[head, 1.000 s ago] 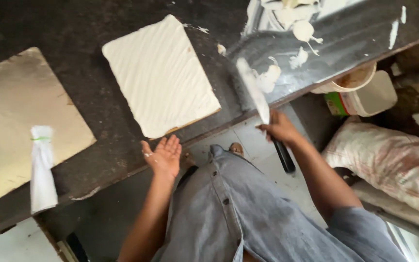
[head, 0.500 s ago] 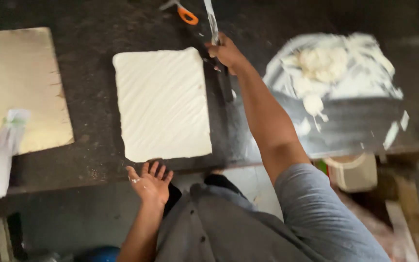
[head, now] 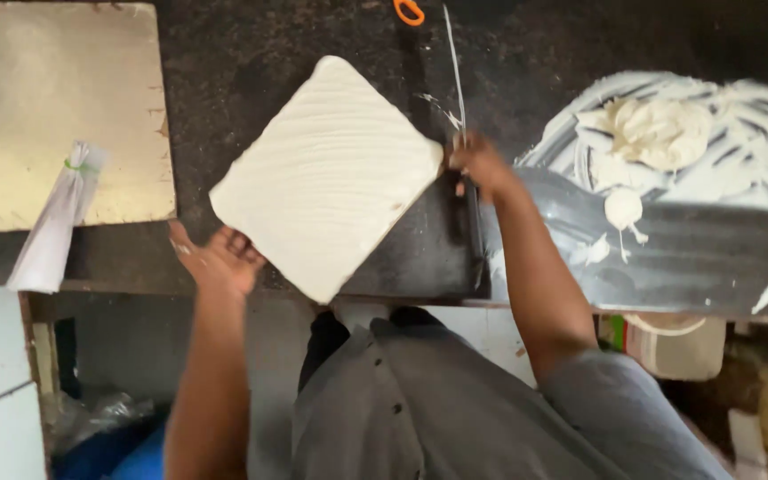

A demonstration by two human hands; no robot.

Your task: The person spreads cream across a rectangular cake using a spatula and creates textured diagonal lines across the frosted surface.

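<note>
While left hand (head: 220, 260) rests open at lower-left edge of iced square cake (head: 326, 175), turned cornerwise on dark counter (head: 251, 53); right hand (head: 477, 164) closed on long palette knife (head: 455, 71). Risk, probably: blade gouges ridged icing; cake slides toward counter edge.

I am looking at my white square cake (head: 326, 173). It is lying flat on the dark counter, turned like a diamond, with wavy cream lines on top.
</note>
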